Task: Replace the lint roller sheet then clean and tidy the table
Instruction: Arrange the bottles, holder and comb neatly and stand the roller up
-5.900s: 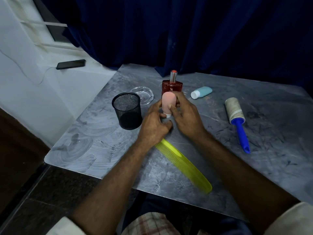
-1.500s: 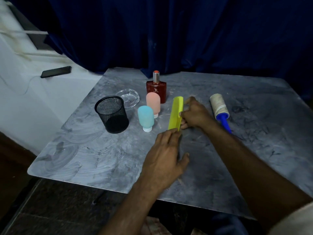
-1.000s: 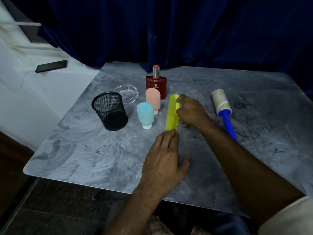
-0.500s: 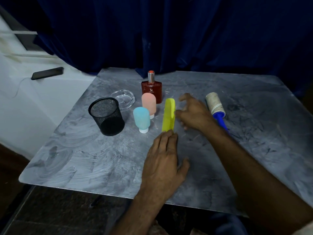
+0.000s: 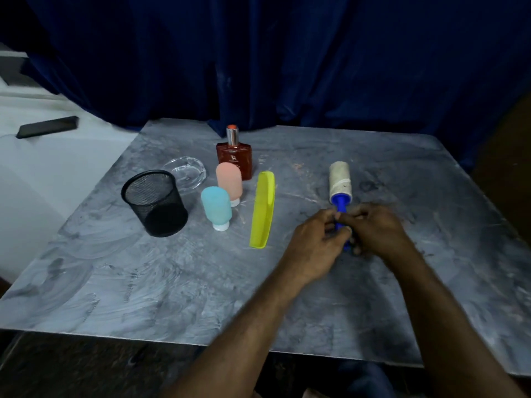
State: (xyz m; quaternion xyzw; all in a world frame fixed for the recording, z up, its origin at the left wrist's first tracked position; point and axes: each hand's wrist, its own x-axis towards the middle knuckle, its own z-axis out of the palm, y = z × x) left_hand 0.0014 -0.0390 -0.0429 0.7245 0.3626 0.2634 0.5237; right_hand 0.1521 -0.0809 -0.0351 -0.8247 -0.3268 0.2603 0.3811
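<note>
The lint roller [image 5: 340, 181] lies on the grey table [image 5: 143, 282], its dirty beige roll pointing away from me and its blue handle toward me. My left hand [image 5: 314, 242] and my right hand [image 5: 376, 229] meet over the handle, fingers curled around it, so most of the handle is hidden. A yellow comb [image 5: 263, 208] lies flat just left of my hands, apart from them.
Left of the comb stand a blue bottle [image 5: 216, 207], a pink bottle [image 5: 229, 183] and a red perfume bottle [image 5: 235, 156]. A glass dish [image 5: 188, 173] and a black mesh cup [image 5: 155, 203] sit further left. A phone [image 5: 47, 126] rests on the white ledge. Dark blue curtain behind.
My right hand let go of the comb and moved right onto the roller's handle. My left hand lifted off the table and joined it there. The comb stays where it was laid.
</note>
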